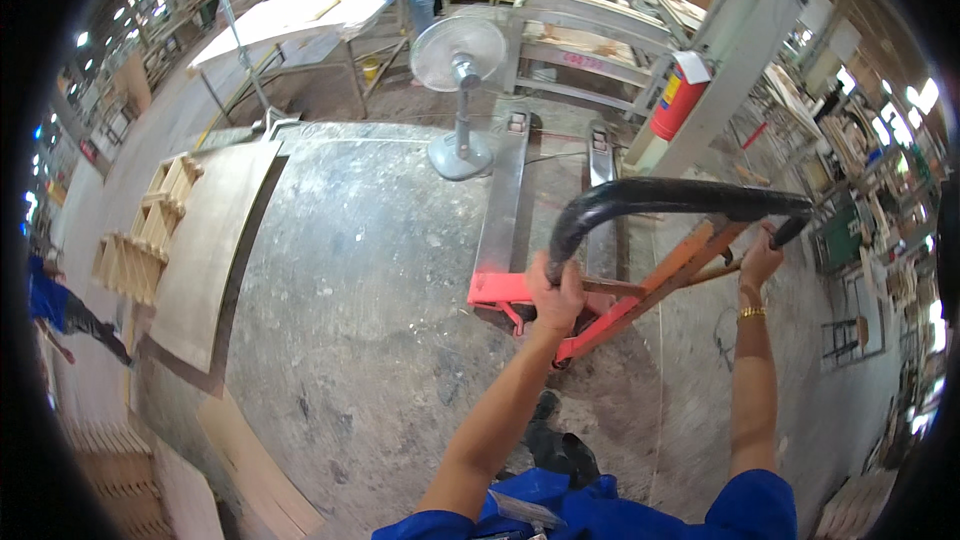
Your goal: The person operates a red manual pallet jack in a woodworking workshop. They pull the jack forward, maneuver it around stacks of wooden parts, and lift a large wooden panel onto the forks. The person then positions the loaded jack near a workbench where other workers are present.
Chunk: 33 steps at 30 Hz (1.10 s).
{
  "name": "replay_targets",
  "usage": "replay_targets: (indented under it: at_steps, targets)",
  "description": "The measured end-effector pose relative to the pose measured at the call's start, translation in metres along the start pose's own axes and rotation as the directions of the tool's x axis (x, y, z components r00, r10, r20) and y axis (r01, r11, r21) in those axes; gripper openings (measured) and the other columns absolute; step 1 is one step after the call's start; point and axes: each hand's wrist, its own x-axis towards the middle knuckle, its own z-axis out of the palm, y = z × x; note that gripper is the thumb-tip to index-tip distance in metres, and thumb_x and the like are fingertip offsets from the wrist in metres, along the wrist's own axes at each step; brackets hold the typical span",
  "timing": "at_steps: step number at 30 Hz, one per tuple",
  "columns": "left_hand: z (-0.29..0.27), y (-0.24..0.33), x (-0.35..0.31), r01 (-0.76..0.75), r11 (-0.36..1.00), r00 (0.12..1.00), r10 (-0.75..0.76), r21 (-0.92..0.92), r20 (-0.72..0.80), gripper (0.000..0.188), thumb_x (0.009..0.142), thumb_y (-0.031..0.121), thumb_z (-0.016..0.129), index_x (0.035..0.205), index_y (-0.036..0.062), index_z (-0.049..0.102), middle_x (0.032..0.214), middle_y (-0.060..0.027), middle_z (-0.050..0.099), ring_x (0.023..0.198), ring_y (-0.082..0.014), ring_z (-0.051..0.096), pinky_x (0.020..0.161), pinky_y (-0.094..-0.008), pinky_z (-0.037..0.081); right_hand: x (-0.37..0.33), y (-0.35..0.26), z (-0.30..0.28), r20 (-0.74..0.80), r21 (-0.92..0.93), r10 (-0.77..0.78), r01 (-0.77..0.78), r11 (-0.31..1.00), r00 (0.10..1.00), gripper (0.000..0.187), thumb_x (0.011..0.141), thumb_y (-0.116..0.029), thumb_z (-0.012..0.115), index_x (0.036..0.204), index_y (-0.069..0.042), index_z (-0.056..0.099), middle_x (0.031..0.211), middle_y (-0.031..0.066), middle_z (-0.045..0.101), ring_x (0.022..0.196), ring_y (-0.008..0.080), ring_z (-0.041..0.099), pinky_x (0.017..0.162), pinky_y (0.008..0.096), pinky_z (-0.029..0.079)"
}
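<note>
Currently: left hand and right hand curled round opposite ends of smooth black bent handle | orange-red metal pallet jack on scuffed concrete floor | long flat forks near round-headed fan

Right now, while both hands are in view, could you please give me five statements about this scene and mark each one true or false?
1. The left hand grips the black handle of the pallet truck. True.
2. The right hand hangs free, away from the handle. False: the right hand holds the handle's right end.
3. A gold-coloured bracelet is on the right wrist. True.
4. The fan is lying on its side. False: the fan stands upright on a round base.
5. The red fire extinguisher is beside the grey post. True.
</note>
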Motion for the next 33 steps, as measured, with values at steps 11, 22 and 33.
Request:
replay_targets:
  at_steps: [11, 22, 33]
  targets:
    - [0.001, 0.01, 0.02, 0.052, 0.999, 0.993, -0.051, 0.004, -0.106, 0.013, 0.087, 0.014, 0.05, 0.084, 0.0011, 0.05, 0.063, -0.0054, 0.053, 0.06, -0.0125, 0.051, 0.057, -0.0273, 0.042, -0.01, 0.0, 0.011, -0.003, 0.317, 0.037, -0.034, 0.948, 0.999, 0.035, 0.086, -0.032, 0.062, 0.085, 0.002, 0.066, 0.067, 0.0063, 0.062, 0.064, 0.0115, 0.054, 0.061, 0.0333, 0.044]
    - [-0.001, 0.014, 0.032, 0.267, 0.828, 0.923, -0.073, 0.494, -0.378, 0.041, 0.091, 0.033, 0.052, 0.103, -0.006, 0.06, 0.08, -0.0117, 0.058, 0.066, -0.0206, 0.053, 0.056, -0.0334, 0.044, -0.042, 0.042, -0.024, 0.569, 0.551, -0.228, -0.16, 0.819, 0.79, 0.027, 0.085, -0.027, 0.062, 0.09, -0.001, 0.059, 0.072, 0.0136, 0.059, 0.067, 0.0254, 0.056, 0.062, 0.0369, 0.044]
    - [0.0, 0.055, -0.247, 0.788, -0.347, -0.075, -0.874, 0.509, -0.479, 0.034, 0.084, 0.031, 0.048, 0.103, 0.0045, 0.061, 0.094, -0.0121, 0.063, 0.078, -0.0271, 0.063, 0.06, -0.0425, 0.051, -0.142, 0.471, -0.468, 0.123, -0.726, 0.991, -0.677, 0.121, 0.046, 0.048, 0.087, -0.037, 0.056, 0.125, -0.008, 0.052, 0.117, 0.0134, 0.059, 0.097, 0.0269, 0.059, 0.081, 0.0397, 0.047]
